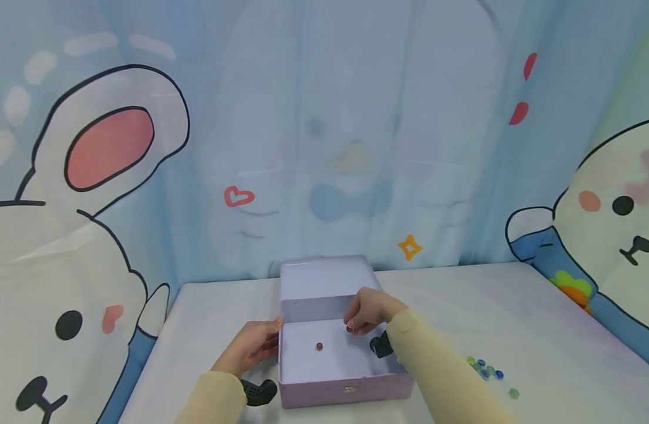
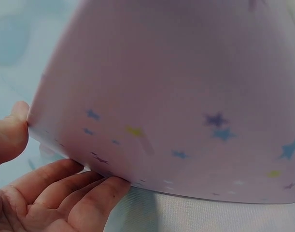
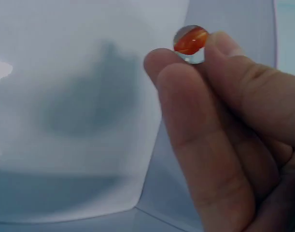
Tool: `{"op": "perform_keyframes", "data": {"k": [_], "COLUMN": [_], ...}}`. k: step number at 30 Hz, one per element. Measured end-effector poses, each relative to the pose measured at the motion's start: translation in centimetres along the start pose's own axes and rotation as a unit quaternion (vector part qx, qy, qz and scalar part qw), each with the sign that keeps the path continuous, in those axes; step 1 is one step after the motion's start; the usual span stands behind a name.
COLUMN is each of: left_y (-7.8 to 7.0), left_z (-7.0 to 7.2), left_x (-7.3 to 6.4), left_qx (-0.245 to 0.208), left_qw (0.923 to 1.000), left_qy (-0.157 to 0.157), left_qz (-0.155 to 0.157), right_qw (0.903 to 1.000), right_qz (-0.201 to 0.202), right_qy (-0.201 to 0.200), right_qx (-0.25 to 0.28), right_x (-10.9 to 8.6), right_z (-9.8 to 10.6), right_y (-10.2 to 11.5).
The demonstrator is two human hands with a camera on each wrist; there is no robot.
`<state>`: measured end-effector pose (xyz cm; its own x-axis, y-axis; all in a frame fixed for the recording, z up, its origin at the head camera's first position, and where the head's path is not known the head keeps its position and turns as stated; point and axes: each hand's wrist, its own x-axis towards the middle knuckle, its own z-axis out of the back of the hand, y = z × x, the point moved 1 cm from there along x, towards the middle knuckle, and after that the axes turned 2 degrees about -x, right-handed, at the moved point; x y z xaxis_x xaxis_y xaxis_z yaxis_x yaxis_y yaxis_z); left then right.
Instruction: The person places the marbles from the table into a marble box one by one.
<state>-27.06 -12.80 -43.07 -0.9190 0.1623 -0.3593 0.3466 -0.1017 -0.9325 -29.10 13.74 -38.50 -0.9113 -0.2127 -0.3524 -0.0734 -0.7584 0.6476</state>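
Note:
A lilac box with its lid raised stands on the table. My left hand holds its left side; in the left wrist view the thumb lies at one edge and the bent fingers touch the star-printed side. Over the inside of the box, my right hand pinches a clear glass marble with an orange-red swirl between thumb and fingertips. One reddish-brown marble lies on the box floor, left of the right hand.
Several green and blue glass marbles lie on the white table to the right of the box, with one green marble apart from them. Behind the table hangs a blue cartoon curtain. The raised lid stands at the back.

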Motion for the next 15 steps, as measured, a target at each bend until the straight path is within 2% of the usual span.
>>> {"op": "perform_keyframes", "data": {"k": [4, 7, 12, 15], "left_y": [-0.12, -0.18, -0.04, 0.03], "left_z": [-0.36, -0.44, -0.23, -0.03], "left_x": [0.09, 0.14, 0.19, 0.13], "left_qx": [-0.002, -0.006, 0.004, 0.004], "left_qw": [1.0000, 0.9999, 1.0000, 0.9999], "left_qy": [0.002, 0.000, -0.002, -0.005], "left_qz": [0.004, 0.008, 0.008, 0.008], "right_qw": [0.9998, 0.9997, 0.9995, 0.9976], "right_qz": [-0.018, -0.016, 0.007, 0.038], "right_qy": [-0.009, -0.018, -0.029, -0.024], "right_qx": [-0.006, -0.010, 0.006, 0.053], "right_x": [-0.05, -0.21, -0.34, -0.12], "right_z": [-0.28, -0.33, -0.16, 0.19], "right_y": [-0.05, -0.04, -0.24, -0.86]}}
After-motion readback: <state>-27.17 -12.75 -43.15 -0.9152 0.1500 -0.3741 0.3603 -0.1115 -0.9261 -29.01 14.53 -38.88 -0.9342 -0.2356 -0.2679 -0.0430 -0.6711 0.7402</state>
